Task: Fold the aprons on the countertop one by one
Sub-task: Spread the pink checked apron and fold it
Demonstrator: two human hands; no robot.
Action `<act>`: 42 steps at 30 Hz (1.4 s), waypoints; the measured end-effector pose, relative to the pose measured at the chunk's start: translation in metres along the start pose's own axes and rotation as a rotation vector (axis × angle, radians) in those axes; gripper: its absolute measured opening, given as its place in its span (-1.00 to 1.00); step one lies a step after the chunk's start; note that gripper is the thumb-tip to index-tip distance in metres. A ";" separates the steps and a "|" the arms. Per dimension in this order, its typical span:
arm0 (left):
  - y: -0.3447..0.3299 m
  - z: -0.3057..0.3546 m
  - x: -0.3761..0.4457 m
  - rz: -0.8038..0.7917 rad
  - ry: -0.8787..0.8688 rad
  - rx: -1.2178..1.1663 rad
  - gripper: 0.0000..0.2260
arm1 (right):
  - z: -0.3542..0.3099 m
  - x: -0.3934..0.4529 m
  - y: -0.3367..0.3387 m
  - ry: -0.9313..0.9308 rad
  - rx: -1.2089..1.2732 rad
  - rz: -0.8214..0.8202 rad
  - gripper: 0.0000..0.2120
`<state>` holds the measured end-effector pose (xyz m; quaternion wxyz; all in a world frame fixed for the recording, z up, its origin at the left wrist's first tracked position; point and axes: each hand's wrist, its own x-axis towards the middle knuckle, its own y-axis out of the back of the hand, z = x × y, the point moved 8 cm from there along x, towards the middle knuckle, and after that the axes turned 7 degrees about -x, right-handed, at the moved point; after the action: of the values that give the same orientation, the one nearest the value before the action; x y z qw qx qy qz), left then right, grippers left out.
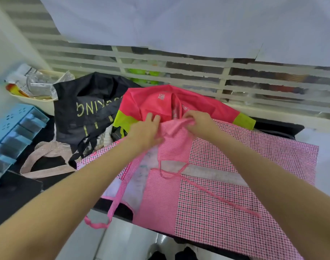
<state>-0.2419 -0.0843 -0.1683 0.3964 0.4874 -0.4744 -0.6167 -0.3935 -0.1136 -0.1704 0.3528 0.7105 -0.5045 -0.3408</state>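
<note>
Both hands [171,126] at far edge of pink checked apron [216,184].

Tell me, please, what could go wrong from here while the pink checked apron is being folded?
A pink strap loop and the near edge of the pink checked apron hang over the countertop edge, so a tug could drag the apron off. The loose tie lying across it may get trapped in a fold. The red apron and black apron sit crumpled just beyond the left hand and right hand, so they could get caught up.

blue rack [14,132], cream tray [38,99], louvred window [179,62]
</note>
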 end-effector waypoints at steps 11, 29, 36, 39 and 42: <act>0.062 -0.103 -0.017 0.207 0.327 0.088 -0.81 | 0.004 0.001 0.014 -0.165 0.113 0.237 -0.81; -0.099 0.031 -0.042 -0.284 -0.559 0.117 -0.62 | -0.014 -0.101 -0.108 0.165 -0.848 -0.259 -0.73; -0.094 0.013 -0.020 -0.294 -0.366 0.047 -0.74 | 0.018 -0.107 -0.036 -0.137 -0.621 -0.203 -0.78; -0.088 0.009 -0.016 -0.285 -0.313 0.007 -0.77 | 0.046 -0.123 -0.010 -0.240 -0.573 -0.304 -0.81; -0.082 0.009 -0.014 -0.310 -0.282 -0.024 -0.78 | 0.082 -0.146 0.003 -0.378 -0.572 -0.474 -0.83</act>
<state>-0.2495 -0.0499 -0.2441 0.2323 0.4585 -0.4373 -0.7379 -0.5012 0.0126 -0.1918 0.3489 0.6052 -0.2679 -0.6636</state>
